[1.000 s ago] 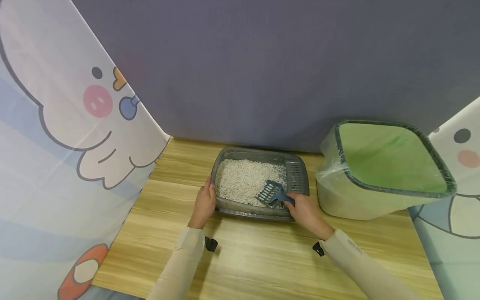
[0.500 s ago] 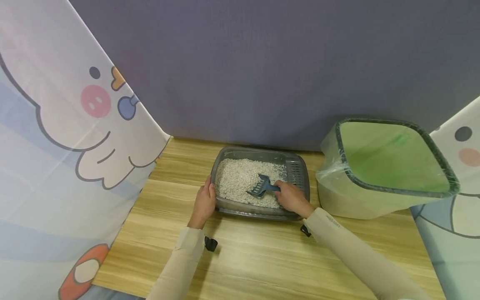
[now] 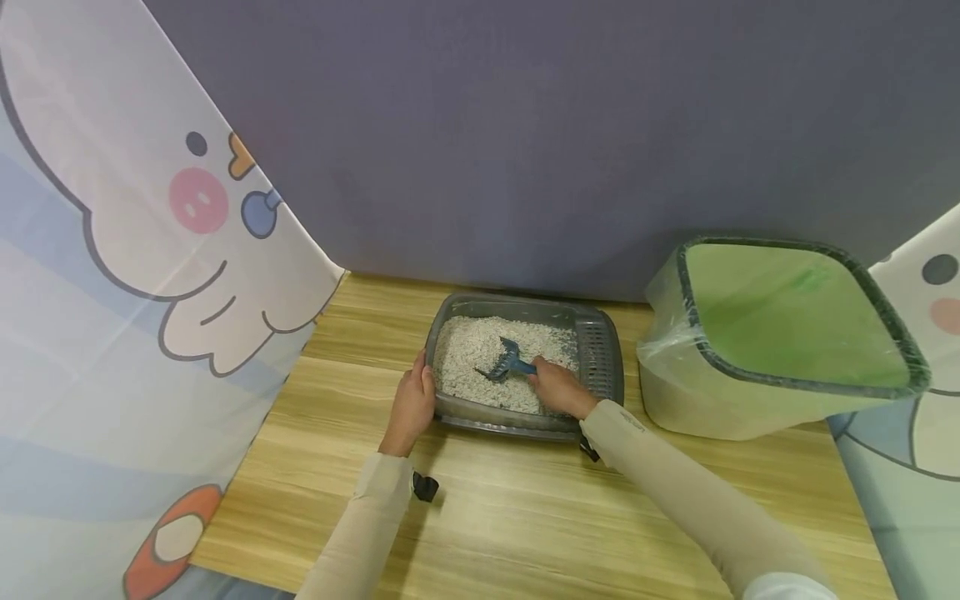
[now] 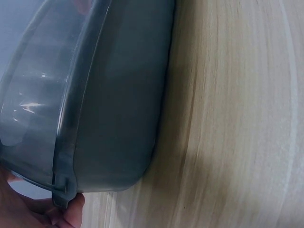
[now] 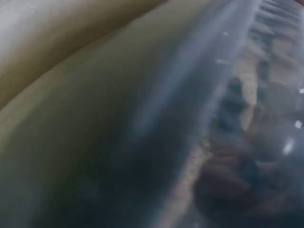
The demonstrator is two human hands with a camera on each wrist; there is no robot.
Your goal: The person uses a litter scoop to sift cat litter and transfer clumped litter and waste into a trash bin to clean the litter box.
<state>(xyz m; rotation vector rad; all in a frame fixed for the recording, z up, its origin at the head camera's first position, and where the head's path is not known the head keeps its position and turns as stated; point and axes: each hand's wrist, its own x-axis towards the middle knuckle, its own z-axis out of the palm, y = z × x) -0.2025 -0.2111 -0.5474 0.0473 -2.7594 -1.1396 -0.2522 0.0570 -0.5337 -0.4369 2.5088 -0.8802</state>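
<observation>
A grey litter box [image 3: 510, 423] filled with pale litter [image 3: 467, 346] stands on the wooden table, its slotted strip along the right side. My left hand [image 3: 411, 404] grips the box's left rim; in the left wrist view, fingers and thumb of that hand [image 4: 28, 209] close around a rim corner of the box [image 4: 118, 104]. With my right hand [image 3: 558, 387] I hold a blue slotted litter scoop [image 3: 510, 362] by its handle, its head tilted and partly in the litter. The right wrist view is blurred and shows mostly the box's side [image 5: 175, 90].
To the right of the box stands a large bin [image 3: 697, 400] with a clear plastic liner over its dark rim. A grey wall panel [image 3: 487, 150] rises behind the table [image 3: 487, 517]. Cartoon-printed sheets [image 3: 112, 333] hang at both sides.
My right hand has carried the scoop leftward and slightly away from me across the litter, turning its head. My left hand keeps its hold on the box.
</observation>
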